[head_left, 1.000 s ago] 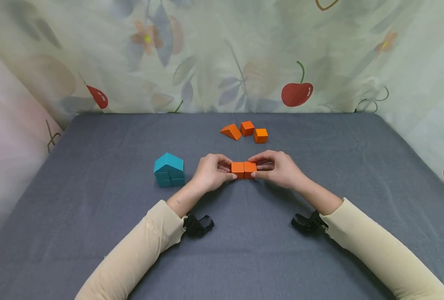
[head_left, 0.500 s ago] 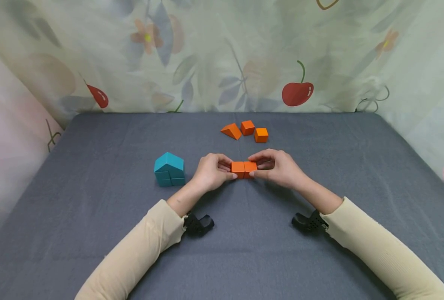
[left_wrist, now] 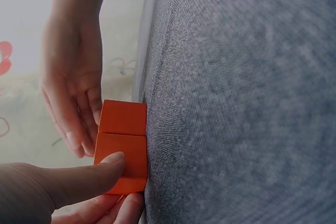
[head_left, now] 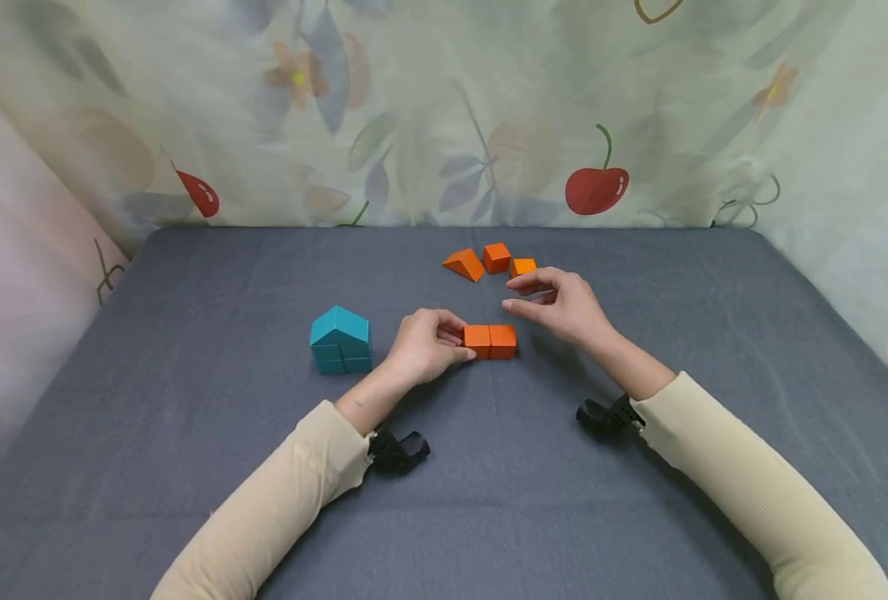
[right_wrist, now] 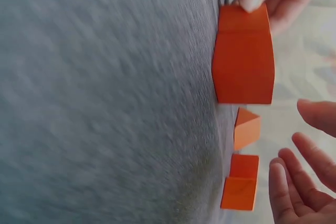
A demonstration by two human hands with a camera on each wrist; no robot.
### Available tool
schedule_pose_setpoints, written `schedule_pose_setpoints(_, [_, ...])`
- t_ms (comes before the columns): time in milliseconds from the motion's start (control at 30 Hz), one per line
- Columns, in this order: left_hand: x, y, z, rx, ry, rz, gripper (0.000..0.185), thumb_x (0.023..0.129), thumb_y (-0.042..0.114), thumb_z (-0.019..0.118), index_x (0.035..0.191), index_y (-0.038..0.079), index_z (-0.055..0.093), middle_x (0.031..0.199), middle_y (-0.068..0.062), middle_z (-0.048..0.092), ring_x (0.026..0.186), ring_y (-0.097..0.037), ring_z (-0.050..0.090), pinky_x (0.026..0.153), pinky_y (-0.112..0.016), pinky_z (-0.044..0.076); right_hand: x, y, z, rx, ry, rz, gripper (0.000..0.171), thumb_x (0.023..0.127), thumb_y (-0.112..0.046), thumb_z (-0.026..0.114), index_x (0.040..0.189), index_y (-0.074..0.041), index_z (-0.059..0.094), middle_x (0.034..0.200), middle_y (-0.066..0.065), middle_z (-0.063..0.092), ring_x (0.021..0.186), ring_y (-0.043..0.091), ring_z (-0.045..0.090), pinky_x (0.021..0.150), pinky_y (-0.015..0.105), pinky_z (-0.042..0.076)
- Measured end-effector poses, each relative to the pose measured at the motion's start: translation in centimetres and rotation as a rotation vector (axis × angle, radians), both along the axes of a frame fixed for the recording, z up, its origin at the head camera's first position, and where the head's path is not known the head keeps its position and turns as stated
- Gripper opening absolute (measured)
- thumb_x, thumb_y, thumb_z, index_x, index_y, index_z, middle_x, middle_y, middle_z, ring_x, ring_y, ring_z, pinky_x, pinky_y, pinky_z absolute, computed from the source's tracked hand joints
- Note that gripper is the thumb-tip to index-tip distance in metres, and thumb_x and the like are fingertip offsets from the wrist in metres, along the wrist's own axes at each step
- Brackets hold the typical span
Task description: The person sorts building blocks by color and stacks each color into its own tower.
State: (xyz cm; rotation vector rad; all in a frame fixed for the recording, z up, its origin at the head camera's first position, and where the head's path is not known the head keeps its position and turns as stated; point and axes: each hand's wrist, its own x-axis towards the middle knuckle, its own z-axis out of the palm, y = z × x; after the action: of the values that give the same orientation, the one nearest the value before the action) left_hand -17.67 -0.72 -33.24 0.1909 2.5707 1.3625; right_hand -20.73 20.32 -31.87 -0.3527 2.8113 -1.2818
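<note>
Two orange cubes joined on worktop; left hand pinching left cube; right hand released, hovering near loose orange cube.

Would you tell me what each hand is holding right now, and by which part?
The left hand pinches the left orange cube of the joined pair by its front and back faces; the right hand holds nothing.

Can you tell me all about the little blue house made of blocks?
The blue house is built of teal blocks that look like painted wood: square blocks below and a pointed roof piece on top. It stands upright on the grey cloth, beside the left hand but apart from it. Nothing touches it. It looks neat and whole.
</note>
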Motion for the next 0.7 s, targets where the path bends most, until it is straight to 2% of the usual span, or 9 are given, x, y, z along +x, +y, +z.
schedule_pose_setpoints(200, [0.0, 0.0, 0.0, 0.007, 0.001, 0.003, 0.032, 0.082, 0.009, 0.076, 0.112, 0.003, 0.068, 0.104, -0.011, 0.070, 0.092, -0.020, 0.067, 0.081, -0.029, 0.056, -1.2, 0.3, -0.2, -0.003, 0.045, -0.079, 0.036, 0.087, -0.025, 0.072, 0.117, -0.005, 0.066, 0.119, 0.014, 0.063, 0.102, 0.028, 0.060, 0.091, 0.041, 0.051])
schedule_pose_setpoints(433, [0.2, 0.1, 0.1, 0.009, 0.001, 0.011, 0.031, 0.082, 0.008, 0.076, 0.111, 0.002, 0.068, 0.103, -0.011, 0.069, 0.092, -0.020, 0.066, 0.080, -0.029, 0.056, -2.3, 0.3, -0.1, 0.085, 0.065, -0.154, 0.040, 0.087, -0.026, 0.071, 0.121, -0.008, 0.064, 0.128, 0.014, 0.053, 0.101, 0.031, 0.058, 0.091, 0.044, 0.050])
schedule_pose_setpoints(700, [0.1, 0.0, -0.2, 0.014, 0.010, 0.007, 0.030, 0.081, 0.007, 0.076, 0.110, 0.003, 0.068, 0.103, -0.011, 0.069, 0.092, -0.021, 0.066, 0.079, -0.028, 0.056, -3.4, 0.6, -0.1, 0.153, 0.007, -0.111, 0.057, 0.088, -0.025, 0.070, 0.140, -0.012, 0.050, 0.144, 0.016, 0.044, 0.115, 0.037, 0.055, 0.095, 0.050, 0.048])
